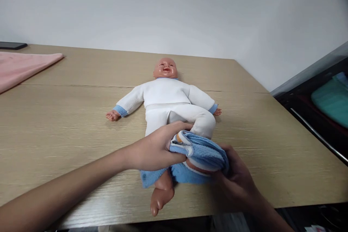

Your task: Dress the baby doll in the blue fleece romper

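Note:
A baby doll (166, 93) with a white cloth body lies on its back, head away from me. Its leg on the left runs through blue fleecy baby pants (208, 149), and that bare foot (161, 198) sticks out below the hem. The other leg (205, 121) is bent, its lower end ringed by bunched blue cloth. My left hand (160, 146) is closed on the bunched pants near an orange and white patch, its fingers partly behind the cloth. From the right, my right hand (237, 177) grips the pants' outer edge; its fingertips are partly hidden.
The doll and my hands are over a light wood table (89, 123). A pink cloth (24, 67) lies at the left, with a dark flat object (12, 45) behind it. Beyond the right edge stands a dark frame with a green item (331, 98). A pale wall rises behind.

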The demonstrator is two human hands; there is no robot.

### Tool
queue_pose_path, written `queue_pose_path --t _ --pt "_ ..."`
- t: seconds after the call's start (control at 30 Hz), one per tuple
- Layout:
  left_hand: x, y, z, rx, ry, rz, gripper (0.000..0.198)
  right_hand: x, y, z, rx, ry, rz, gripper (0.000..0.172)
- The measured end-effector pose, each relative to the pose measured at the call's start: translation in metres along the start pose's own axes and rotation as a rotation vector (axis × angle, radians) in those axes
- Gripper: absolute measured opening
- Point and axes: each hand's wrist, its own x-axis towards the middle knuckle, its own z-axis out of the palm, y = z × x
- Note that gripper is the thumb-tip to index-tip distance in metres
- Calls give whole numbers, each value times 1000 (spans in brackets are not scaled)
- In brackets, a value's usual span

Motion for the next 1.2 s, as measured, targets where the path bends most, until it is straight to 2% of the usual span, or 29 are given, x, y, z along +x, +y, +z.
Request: queue_pose_path --t 0.13,0.23,0.37,0.57,0.67,0.73,0.83,0.97,1.07,1.2 --pt "0 2 -1 55 23 25 35 7 1 -4 0 31 -47 22" --pt "0 4 -2 93 -17 24 17 9 3 -3 13 65 -43 26" --pt "1 4 -6 146 -63 32 19 9 8 1 -37 132 -58 41" --pt "4 -1 -9 168 -97 114 20 6 3 5 -255 186 -165 49" --pt "4 -3 -9 196 -109 124 14 14 -5 -3 -312 219 -214 42" --pt "4 -3 -7 247 -91 133 13 23 -9 -10 -261 167 -225 31" --pt "3 -1 -3 310 26 121 21 35 -10 -20 -49 49 -134 18" --pt "1 -1 1 256 191 102 37 43 -6 -25 76 22 4 29" --pt "2 -2 0 193 190 158 36 48 -5 -25 102 -7 59 38" --pt "4 -1 -3 74 113 36 16 62 0 -27 125 -33 161 23"
